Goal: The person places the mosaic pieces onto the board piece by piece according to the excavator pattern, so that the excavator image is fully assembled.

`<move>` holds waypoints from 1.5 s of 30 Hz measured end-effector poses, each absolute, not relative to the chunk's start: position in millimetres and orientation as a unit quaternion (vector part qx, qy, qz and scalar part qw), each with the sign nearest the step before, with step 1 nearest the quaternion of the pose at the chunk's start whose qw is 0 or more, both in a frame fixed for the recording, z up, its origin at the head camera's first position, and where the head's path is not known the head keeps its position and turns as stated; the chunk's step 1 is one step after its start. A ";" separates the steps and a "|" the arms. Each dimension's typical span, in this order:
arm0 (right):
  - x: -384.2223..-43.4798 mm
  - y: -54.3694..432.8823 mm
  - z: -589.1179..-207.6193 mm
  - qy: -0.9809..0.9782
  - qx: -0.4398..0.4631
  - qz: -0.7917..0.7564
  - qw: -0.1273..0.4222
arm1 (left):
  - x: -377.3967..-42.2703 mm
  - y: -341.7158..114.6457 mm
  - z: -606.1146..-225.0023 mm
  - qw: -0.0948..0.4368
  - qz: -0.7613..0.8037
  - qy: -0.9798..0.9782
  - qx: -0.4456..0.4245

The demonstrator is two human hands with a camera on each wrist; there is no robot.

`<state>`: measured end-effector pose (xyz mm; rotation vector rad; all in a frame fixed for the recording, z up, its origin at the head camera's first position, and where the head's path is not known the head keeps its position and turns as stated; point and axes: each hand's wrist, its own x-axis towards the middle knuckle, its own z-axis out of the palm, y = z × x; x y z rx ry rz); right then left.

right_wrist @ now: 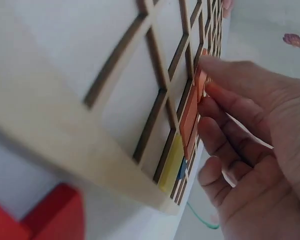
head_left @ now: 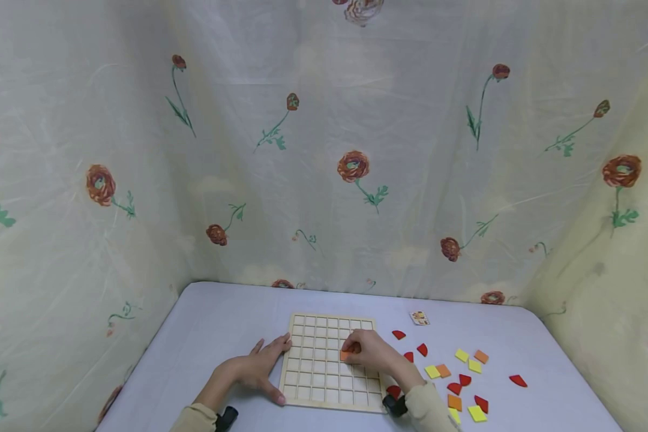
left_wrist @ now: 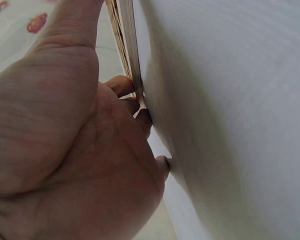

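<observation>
A light wooden grid board (head_left: 305,379) with square cells lies on the table. My left hand (head_left: 259,367) rests at its left edge, fingers spread and thumb near the lower corner; in the left wrist view the fingertips meet the board's side. Over the board's right half, my right hand (head_left: 371,353) pinches an orange square tile (right_wrist: 202,75) between thumb and fingers, right at the cells. Another orange tile (right_wrist: 189,117) sits in the grid beside it, followed by a yellow tile (right_wrist: 171,162) and a small blue piece (right_wrist: 182,169). In the head view the hand hides these cells.
Right of the board, loose red quarter-round pieces (head_left: 518,380), yellow squares (head_left: 477,413) and orange squares (head_left: 454,402) are scattered on the white table (head_left: 232,312). A small patterned card (head_left: 419,318) lies behind them. Flowered curtains (head_left: 324,120) enclose the table's back and sides.
</observation>
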<state>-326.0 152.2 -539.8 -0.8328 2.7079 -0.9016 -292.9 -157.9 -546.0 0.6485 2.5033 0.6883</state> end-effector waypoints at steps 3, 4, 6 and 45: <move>-323.7 156.0 -538.9 0.909 -0.276 -0.301 0.080 | -293.1 -157.7 -546.3 0.231 0.252 0.909 0.237; -322.6 158.4 -537.9 0.910 -0.273 -0.303 0.079 | -293.1 -157.8 -546.2 0.231 0.251 0.910 0.237; -320.2 165.6 -534.8 0.911 -0.263 -0.309 0.078 | -293.1 -158.0 -546.4 0.229 0.252 0.910 0.238; -298.6 304.7 -531.8 0.941 -0.021 -0.321 0.109 | -293.5 -156.5 -547.5 0.227 0.235 0.917 0.228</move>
